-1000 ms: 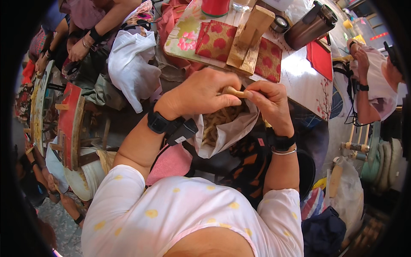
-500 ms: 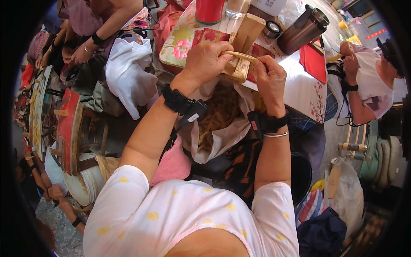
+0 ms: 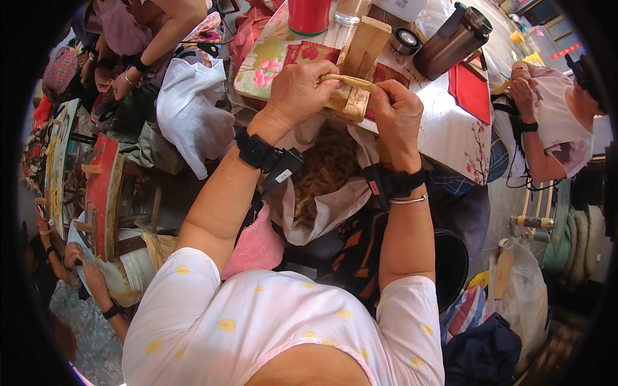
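tan strip (image 3: pixel 351 81) btwn 2 hands (image 3: pixel 300 94)

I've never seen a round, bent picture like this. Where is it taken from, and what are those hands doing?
There's no machine arm here: these are a person's own bare hands, seen from a wide fisheye camera worn on their head, which bends straight edges. The left hand and right hand hold a thin, pale tan strip between them. On the white, flower-patterned table stand a pale wooden stand, a brown metallic flask and a red cylindrical container. Nearer the person, an open white bag holds tan pieces.
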{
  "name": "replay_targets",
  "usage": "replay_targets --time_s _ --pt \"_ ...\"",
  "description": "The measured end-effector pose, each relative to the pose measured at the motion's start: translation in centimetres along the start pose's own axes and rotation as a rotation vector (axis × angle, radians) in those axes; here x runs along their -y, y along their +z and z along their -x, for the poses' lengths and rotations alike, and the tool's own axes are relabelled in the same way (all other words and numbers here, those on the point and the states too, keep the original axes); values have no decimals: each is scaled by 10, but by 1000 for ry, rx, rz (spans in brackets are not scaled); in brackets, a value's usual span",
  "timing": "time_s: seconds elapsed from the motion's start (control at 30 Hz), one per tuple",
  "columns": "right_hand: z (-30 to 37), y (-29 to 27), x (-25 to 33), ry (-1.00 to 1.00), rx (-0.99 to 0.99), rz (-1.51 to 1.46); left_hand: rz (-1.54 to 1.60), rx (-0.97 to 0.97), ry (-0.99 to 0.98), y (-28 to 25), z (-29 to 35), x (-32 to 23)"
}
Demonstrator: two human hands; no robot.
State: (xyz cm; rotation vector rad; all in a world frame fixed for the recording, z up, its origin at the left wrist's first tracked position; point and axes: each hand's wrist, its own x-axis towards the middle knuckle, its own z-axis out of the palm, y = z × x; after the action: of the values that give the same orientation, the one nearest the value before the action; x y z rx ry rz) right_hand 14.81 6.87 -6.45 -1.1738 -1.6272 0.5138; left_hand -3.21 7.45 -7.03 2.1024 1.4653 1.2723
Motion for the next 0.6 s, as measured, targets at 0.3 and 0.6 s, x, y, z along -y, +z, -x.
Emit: replay_targets --time_s 0.3,0.6 --pt "-5 5 0 48 35 102 -69 -27 -3 4 -1 8" --pt "5 -1 -2 18 35 242 -296 221 -110 -23 28 -35"
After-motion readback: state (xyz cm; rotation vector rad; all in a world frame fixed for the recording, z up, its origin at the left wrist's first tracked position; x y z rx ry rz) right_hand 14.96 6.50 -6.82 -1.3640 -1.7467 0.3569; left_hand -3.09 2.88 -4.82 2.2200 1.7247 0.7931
